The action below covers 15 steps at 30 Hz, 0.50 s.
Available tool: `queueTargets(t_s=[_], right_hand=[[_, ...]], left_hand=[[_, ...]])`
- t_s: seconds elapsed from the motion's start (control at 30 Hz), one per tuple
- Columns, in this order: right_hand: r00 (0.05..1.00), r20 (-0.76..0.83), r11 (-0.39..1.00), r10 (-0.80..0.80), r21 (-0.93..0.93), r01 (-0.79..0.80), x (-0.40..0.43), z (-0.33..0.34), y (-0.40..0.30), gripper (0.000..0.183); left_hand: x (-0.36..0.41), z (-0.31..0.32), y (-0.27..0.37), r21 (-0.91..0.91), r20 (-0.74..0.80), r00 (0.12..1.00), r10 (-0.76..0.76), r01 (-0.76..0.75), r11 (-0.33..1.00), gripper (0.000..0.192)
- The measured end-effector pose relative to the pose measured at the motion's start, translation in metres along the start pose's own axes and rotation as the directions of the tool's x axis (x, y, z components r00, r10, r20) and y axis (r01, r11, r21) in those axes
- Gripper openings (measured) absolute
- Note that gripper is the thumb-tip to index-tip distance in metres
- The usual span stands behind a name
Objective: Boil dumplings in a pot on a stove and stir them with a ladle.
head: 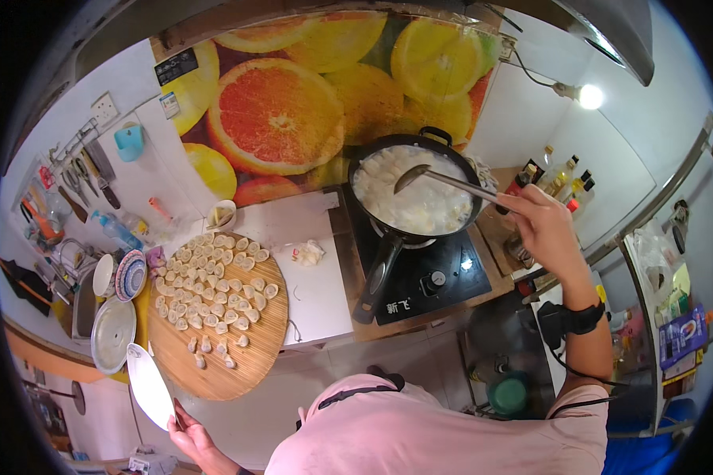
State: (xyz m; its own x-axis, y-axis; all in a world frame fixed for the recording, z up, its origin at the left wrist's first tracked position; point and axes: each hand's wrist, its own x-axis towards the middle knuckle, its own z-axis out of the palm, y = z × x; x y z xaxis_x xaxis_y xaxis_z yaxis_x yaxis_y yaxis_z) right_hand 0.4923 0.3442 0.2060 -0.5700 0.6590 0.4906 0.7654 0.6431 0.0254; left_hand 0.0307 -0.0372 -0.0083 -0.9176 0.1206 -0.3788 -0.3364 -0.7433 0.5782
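My right hand (538, 222) grips the handle of a metal ladle (413, 177), whose bowl is over a black wok (386, 228) of cloudy, foamy liquid with pale dumplings (386, 169). The wok sits on a black cooktop (451, 297), its long handle towards me. At the lower left my left hand (190, 433) holds a white oval dish (150, 386) by its near end. Just beyond that dish lies a round wooden board (214, 380), with many small folded dumplings (202, 285) spread over it.
Left of the board stand a metal lid (114, 335), patterned bowls (132, 276) and a sink (84, 309). A small bowl (221, 215) and a crumpled white bag (309, 253) lie on the counter. Glass bottles (561, 178) are right of the wok; a green bucket (507, 395) is below.
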Motion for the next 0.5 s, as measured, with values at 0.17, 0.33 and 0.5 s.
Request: queueTargets(t_s=[0.17,0.33,0.5], right_hand=[[0.954,0.179,0.912,0.241,0.295,-0.285,-0.018,-0.034,0.039,0.023],[0.933,0.261,0.908,0.249,0.271,-0.318,-0.034,-0.044,0.067,0.023],[0.925,0.311,0.886,0.220,0.332,-0.323,-0.035,-0.027,0.069,0.021]], left_hand=[[0.010,0.005,-0.008,-0.019,0.011,0.999,-0.040,0.040,0.999,0.030],[0.011,0.018,-0.017,-0.005,0.050,0.995,-0.091,0.092,0.996,0.030],[0.006,0.031,-0.024,0.023,0.069,0.994,-0.082,0.080,0.996,0.029]])
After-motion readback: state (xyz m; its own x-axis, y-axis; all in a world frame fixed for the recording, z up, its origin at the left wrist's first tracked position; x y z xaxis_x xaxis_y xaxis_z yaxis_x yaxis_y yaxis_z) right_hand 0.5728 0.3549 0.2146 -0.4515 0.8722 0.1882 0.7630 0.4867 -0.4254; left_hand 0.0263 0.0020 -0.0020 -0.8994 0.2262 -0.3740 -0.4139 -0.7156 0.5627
